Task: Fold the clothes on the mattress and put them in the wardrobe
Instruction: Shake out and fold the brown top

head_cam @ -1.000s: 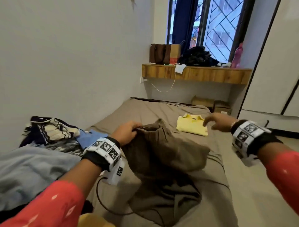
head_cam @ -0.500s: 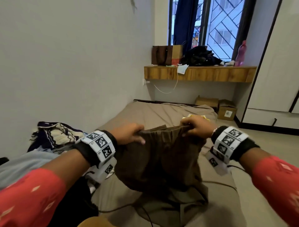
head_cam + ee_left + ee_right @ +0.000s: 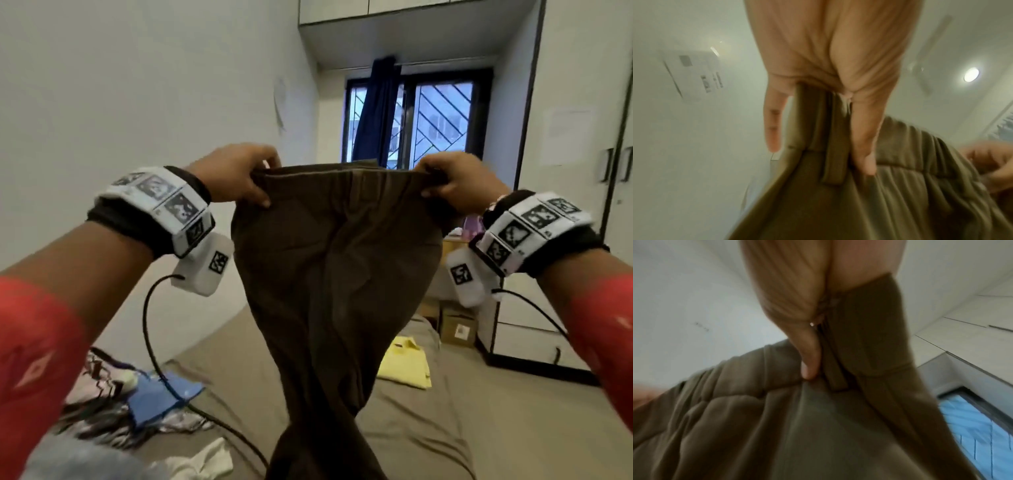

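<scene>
No legible text, brand or number appeared in any view. The wrist bands (image 3: 161, 202) carried black-and-white square marker patterns, not characters. A sheet of paper (image 3: 567, 137) on the wardrobe door at the right of the head view showed no readable print. A label (image 3: 462, 330) on the cardboard box (image 3: 457, 325) by the wardrobe was too small to read. The wall-mounted unit (image 3: 694, 73) at the left of the left wrist view bore blurred, unreadable stickers.
</scene>
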Tool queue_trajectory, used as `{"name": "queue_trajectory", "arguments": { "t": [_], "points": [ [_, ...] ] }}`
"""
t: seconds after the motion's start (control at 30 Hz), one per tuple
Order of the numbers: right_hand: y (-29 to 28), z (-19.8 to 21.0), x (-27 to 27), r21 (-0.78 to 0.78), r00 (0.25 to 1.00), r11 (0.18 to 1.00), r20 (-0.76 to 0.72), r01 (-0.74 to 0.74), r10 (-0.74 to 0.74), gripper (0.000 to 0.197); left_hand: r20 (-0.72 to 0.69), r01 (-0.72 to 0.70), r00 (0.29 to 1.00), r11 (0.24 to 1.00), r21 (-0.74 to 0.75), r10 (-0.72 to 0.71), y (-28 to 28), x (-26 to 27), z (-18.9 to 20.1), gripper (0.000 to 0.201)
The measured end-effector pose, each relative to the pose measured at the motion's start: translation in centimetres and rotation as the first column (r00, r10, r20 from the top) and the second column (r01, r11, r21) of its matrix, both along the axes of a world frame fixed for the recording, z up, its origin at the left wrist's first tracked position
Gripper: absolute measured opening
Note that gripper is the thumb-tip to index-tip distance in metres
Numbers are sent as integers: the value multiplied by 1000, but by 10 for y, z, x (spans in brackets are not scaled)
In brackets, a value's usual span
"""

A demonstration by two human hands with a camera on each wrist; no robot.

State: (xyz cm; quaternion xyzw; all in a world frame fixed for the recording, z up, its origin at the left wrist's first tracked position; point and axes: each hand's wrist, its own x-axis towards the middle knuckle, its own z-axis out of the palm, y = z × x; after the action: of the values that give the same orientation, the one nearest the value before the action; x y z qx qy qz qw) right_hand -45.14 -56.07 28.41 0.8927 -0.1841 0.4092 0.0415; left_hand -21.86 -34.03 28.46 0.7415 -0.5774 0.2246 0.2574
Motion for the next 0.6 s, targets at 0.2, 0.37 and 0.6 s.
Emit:
{"name": "queue_trajectory", "arguments": {
  "t": [0.2, 0.37, 0.6],
  "points": [
    [-10, -168, -8, -6, 877, 948, -378, 317, -296, 17, -24, 287, 958, 956, 62, -286, 10, -36, -184, 32],
    [3, -383, -56, 519, 762, 570, -535, 637, -365, 32, -322, 508, 857, 765, 396, -402, 0, -108, -349, 39],
    [44, -509, -105, 834, 691, -430, -84, -345, -718, 29, -438, 582, 806, 668, 464, -398, 3, -147, -415, 39]
  ]
}}
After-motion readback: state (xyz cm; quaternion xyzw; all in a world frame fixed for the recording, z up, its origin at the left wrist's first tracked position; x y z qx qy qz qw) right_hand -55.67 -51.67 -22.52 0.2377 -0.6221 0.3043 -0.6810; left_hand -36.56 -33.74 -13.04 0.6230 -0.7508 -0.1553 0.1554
